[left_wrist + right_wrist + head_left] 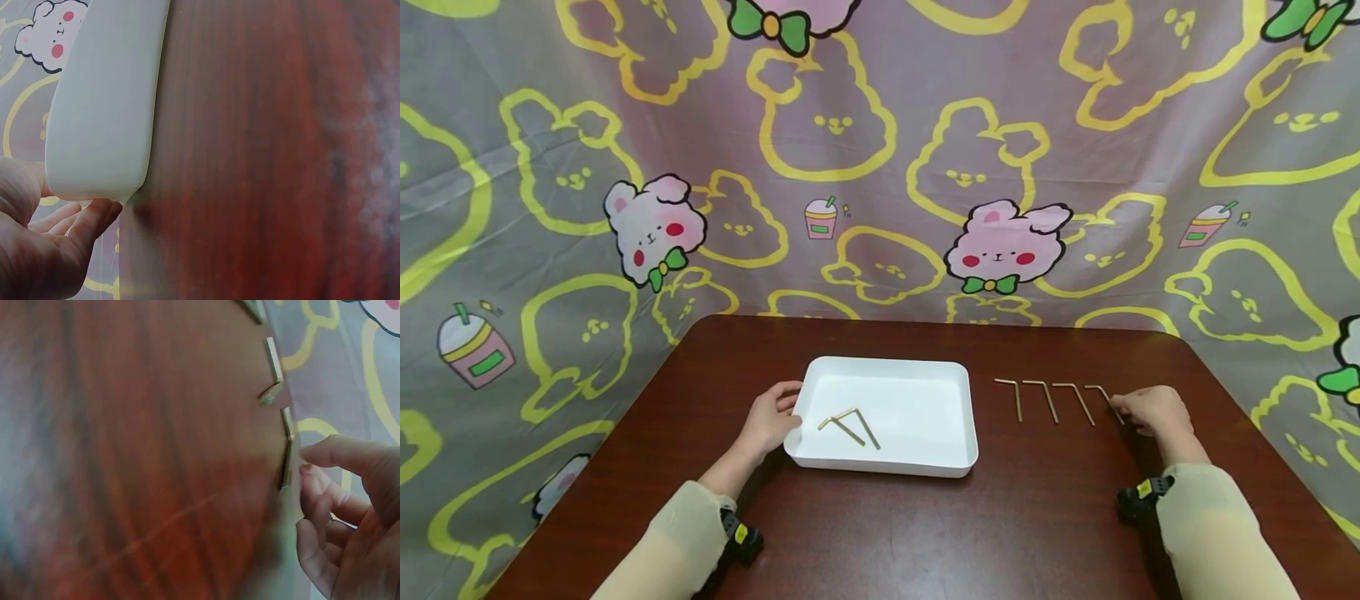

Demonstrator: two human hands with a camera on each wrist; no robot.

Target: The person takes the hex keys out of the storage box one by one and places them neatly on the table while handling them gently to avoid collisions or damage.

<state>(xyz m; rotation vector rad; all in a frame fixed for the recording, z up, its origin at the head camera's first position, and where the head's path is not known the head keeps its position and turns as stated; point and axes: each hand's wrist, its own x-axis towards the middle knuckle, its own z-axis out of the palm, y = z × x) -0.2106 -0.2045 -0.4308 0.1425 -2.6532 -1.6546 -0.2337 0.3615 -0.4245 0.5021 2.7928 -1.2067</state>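
Observation:
A white rectangular tray (917, 400) stands left of centre on the table. My left hand (772, 421) grips its left end, thumb at the rim and fingers against the outer wall; in the left wrist view the thumb tip is hidden behind the tray (103, 119). Two brass-coloured hex keys (867, 427) lie crossed inside the tray. Several more lie in a row to the right of it. My right hand (1153, 410) is over the rightmost hex key (1101, 388). In the right wrist view its thumb and index fingertips appear just apart from that key (288, 450), other fingers loosely bent.
The dark brown wooden table (925, 533) carries all of this. A patterned cloth (880, 192) hangs behind and at both sides. Three more hex keys (1082, 404) lie between the tray and my right hand, their short legs towards the back.

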